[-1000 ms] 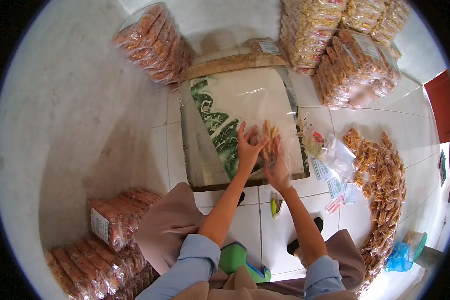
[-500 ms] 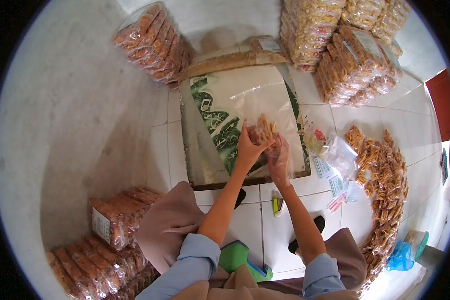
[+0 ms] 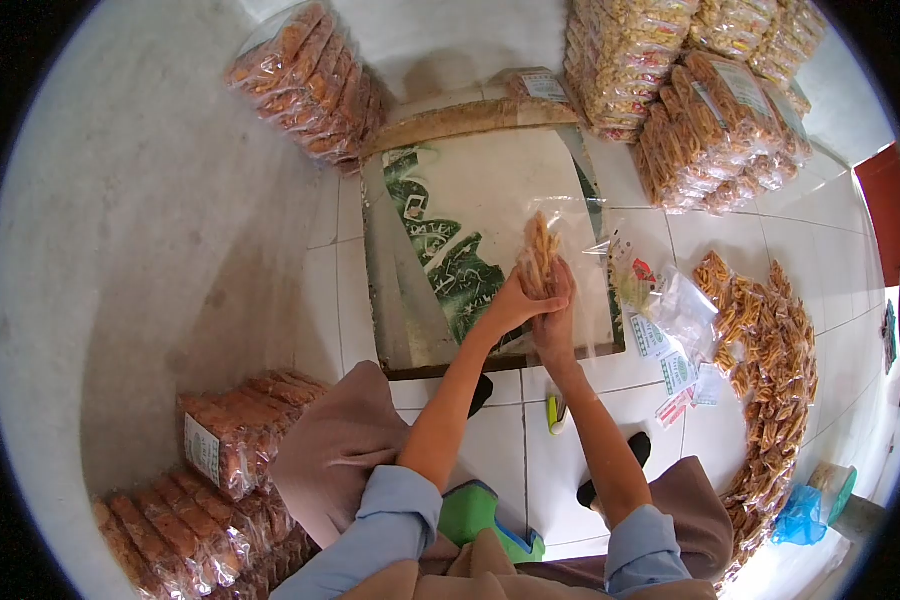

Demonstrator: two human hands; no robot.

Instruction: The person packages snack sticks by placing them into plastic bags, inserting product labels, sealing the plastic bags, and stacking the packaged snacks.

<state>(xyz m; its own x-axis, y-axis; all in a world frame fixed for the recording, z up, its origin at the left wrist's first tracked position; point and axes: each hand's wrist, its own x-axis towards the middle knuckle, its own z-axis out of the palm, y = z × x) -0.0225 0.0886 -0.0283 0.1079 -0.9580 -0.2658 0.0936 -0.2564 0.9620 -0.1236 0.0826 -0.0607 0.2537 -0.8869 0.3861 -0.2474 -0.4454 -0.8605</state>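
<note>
holds the snack packet in both hands, just above the right half of the low table, toward its near edge. wraps the left hand round the lower left, with the thumb across the front; cups the right hand against the other side. seems closed on it with both, without a visible gap, but with some fingertips hidden.

could squeeze too hard and snap the thin contents, from pressing on both sides at once. could crease or tear the loose clear film, over the right half of the low table, by pulling unevenly; cannot tell whether wrapped round the right hand or only behind it. could lose the packet onto the low table by loosening both hands together on slick plastic. could scatter the printed labels, right of the low table, by swinging the right hand wide, or kick the yellow-green tool, near the front edge of the low table, by a careless step.
</note>
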